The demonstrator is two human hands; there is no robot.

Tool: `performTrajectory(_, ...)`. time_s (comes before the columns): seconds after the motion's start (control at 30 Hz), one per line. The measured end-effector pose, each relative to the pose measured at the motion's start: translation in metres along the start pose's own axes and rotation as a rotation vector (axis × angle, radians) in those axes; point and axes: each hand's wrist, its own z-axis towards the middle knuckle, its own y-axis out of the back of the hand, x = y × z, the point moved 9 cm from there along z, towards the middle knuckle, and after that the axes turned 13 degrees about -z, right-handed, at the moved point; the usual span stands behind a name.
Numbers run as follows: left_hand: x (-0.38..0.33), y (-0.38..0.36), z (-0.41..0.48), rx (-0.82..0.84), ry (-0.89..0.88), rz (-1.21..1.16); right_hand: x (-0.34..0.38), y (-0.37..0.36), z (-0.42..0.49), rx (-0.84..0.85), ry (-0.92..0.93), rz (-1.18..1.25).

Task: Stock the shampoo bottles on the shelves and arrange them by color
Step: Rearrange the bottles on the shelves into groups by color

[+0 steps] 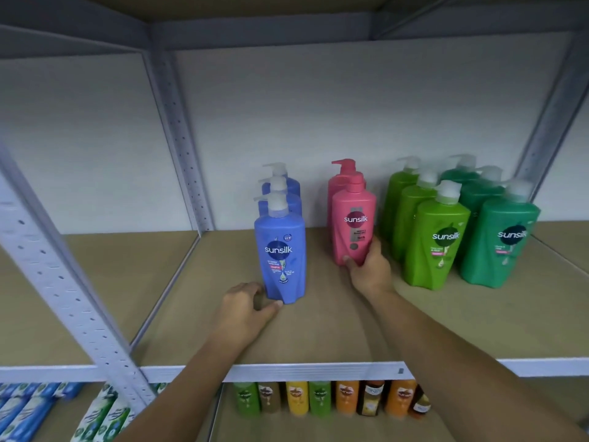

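On the shelf (pixel 318 333) four colour rows run from front to back: blue on the left, then pink, light green (pixel 436 240) and dark green (pixel 503 244) towards the right edge. The pink bottle (pixel 353 224) stands upright, long axis vertical and label facing the front edge, directly in front of the second pink one (pixel 342 173) and close against it. The right hand (pixel 369 272) grips it low down from the front right, thumb across the bottom of the label side and fingers wrapped behind. The hand hides the base, so I cannot tell whether it rests on the shelf. The bottle lies straight ahead of that hand, towards the back, and its front sits deeper than the fronts of the neighbouring rows. The left hand (pixel 245 306) is closed on the foot of the blue bottle (pixel 280 256), thumb tip on the front of the base and fingers curled at its left side. This bottle is also upright and heads its row, nearer the front edge than the pink one. Each hand is plainly nearer its own bottle, with a bare strip of shelf between the two rows. The coming move probably turns on depth: bringing the pink front level with the blue while keeping it in line with its own row.
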Motion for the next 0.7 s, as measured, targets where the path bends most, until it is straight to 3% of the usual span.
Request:
performTrajectory(0.13, 0.002, 0.001, -0.001, 0.03, 0.033, -0.068, 0.001, 0.001, -0.007, 0.041, -0.008, -0.004)
performTrajectory(0.33, -0.008, 0.0, 0.002, 0.105, 0.067, -0.361, 0.023, 0.006, -0.066, -0.002, 0.066, 0.045)
performTrajectory(0.53, -0.006, -0.013, 0.012, 0.189, 0.086, -0.561, 0.07, -0.027, -0.102, 0.261, 0.295, 0.179)
performTrajectory(0.7, -0.005, -0.013, 0.014, 0.179, 0.096, -0.624, 0.08, -0.033, -0.1, 0.275, 0.316, 0.179)
